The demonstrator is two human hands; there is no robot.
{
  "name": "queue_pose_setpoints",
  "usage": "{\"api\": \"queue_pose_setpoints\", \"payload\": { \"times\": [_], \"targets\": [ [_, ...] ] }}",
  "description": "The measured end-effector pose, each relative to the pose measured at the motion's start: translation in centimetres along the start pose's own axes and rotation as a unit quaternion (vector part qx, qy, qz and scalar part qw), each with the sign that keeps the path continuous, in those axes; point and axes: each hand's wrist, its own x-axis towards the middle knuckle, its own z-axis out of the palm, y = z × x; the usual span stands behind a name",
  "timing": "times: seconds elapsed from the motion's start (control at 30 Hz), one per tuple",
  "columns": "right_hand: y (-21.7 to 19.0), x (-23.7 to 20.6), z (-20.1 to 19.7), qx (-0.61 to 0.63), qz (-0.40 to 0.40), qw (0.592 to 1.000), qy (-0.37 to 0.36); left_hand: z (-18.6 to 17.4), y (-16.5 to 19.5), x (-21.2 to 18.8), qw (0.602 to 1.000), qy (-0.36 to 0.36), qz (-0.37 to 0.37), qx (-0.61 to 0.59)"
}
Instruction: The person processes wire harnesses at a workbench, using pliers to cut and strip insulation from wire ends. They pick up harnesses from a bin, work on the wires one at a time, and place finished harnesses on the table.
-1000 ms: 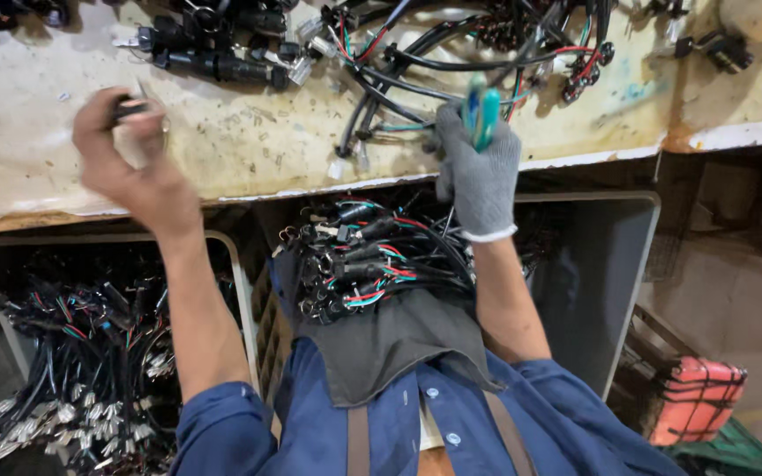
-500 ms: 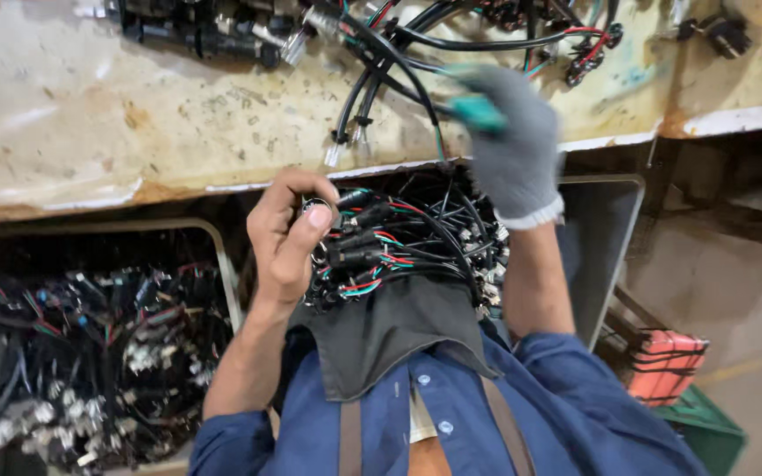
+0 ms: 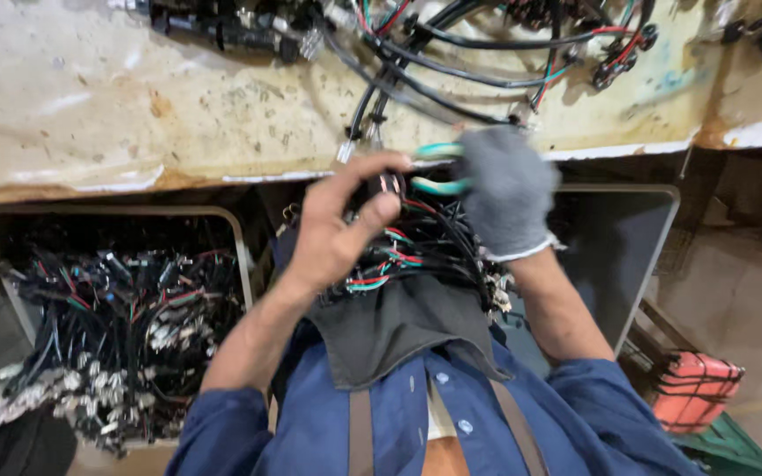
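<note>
Seen from the head camera, a worker in a blue shirt and dark apron bends over a stained, cream-coloured workbench (image 3: pixel 134 106). The bare left hand (image 3: pixel 337 234) is raised at the bench edge, its fingers curled and its thumb and forefinger pinching a small dark connector (image 3: pixel 387 183) with red wires. Just beside it, the right hand (image 3: pixel 504 189), in a grey knit glove, is closed around a pair of green-handled cutters (image 3: pixel 438 167); the green grips stick out toward the left hand, while the tool's tip is blurred and cannot be made out.

Both hands meet above a bundle of wire harnesses (image 3: pixel 416 251), black cables with red, green and white strands, lying in the worker's lap against the apron (image 3: pixel 399 330). More black cables (image 3: pixel 451 53) spread across the far side of the bench, some trailing down toward the hands.

Below the bench at the left, a grey bin (image 3: pixel 240 256) is heaped with similar harnesses tipped with metal terminals. A second grey bin (image 3: pixel 654 238), darker inside, stands under the bench at the right, behind the gloved forearm. At the lower right, on the floor, sits a red crate (image 3: pixel 694 392) beside a green one (image 3: pixel 734 449).
</note>
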Motion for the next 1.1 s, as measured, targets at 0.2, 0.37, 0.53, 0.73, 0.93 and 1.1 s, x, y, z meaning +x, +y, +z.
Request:
{"api": "queue_pose_setpoints", "payload": {
  "times": [0.2, 0.37, 0.53, 0.73, 0.93, 1.1],
  "targets": [
    [1.2, 0.6, 1.5, 0.016, -0.055, 0.992, -0.11, 0.2, -0.9, -1.1, 0.997, -0.012, -0.03, -0.067],
    [2.2, 3.1, 0.2, 0.223, -0.044, 0.969, -0.095, 0.8, -2.2, -1.6, 0.985, -0.041, -0.074, -0.15],
    [-0.8, 1.9, -2.3, 0.125, -0.275, 0.94, -0.158, 2.1, -2.8, -1.6, 0.993, -0.028, -0.09, -0.068],
    [-0.9, -0.3, -1.1, 0.195, -0.286, 0.931, -0.113, 2.6, -2.8, -1.7, 0.992, -0.031, -0.124, -0.024],
    [-1.6, -1.7, -0.6, 0.365, -0.02, 0.931, -0.022, 3.0, -2.7, -1.7, 0.987, 0.021, 0.067, 0.147],
    [-3.2, -4.2, -3.0, 0.435, 0.091, 0.893, 0.065, 2.6, -2.7, -2.5, 0.994, -0.04, 0.092, 0.039]
  ]
}}
